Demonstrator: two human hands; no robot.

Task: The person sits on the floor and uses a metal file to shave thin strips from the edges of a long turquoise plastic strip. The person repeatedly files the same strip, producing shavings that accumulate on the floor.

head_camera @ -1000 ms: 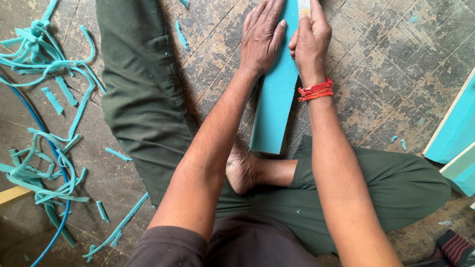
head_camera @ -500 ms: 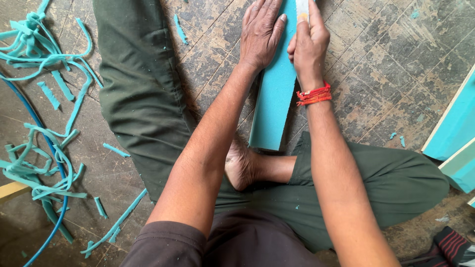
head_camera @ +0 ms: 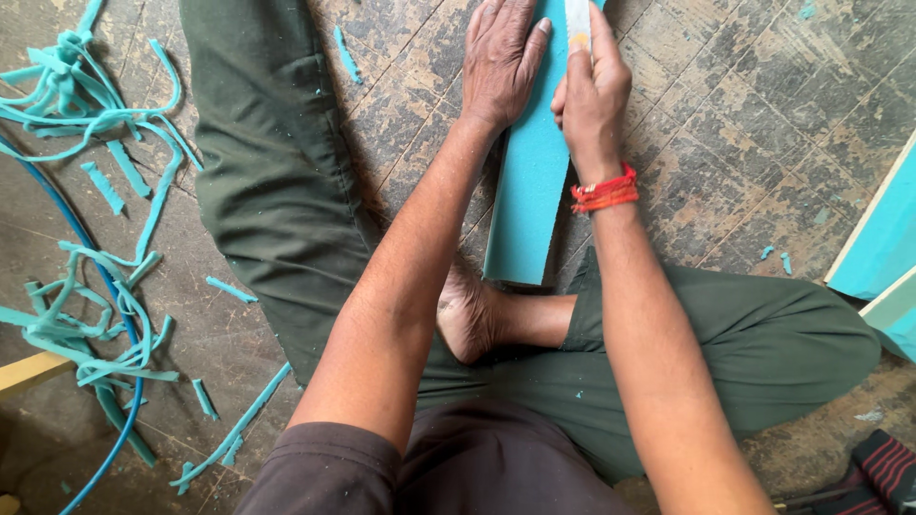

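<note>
A long teal foam strip (head_camera: 530,191) lies on the worn floor between my legs, running away from me. My left hand (head_camera: 503,59) presses flat on its left side, fingers spread forward. My right hand (head_camera: 593,93), with a red thread band at the wrist, is closed around a pale, narrow blade-like tool (head_camera: 577,21) held upright on the strip's right edge. The tool's tip runs out of the top of the view. My bare foot (head_camera: 468,315) rests just below the strip's near end.
Loose teal foam trimmings (head_camera: 91,143) and a blue cord (head_camera: 134,381) litter the floor at the left. Teal foam panels (head_camera: 883,248) lean at the right edge. My green trouser legs (head_camera: 272,191) flank the strip. A wooden piece (head_camera: 29,372) shows at far left.
Both hands have slid slightly further away along the strip, toward the top of the view. The strip itself stays in place.
</note>
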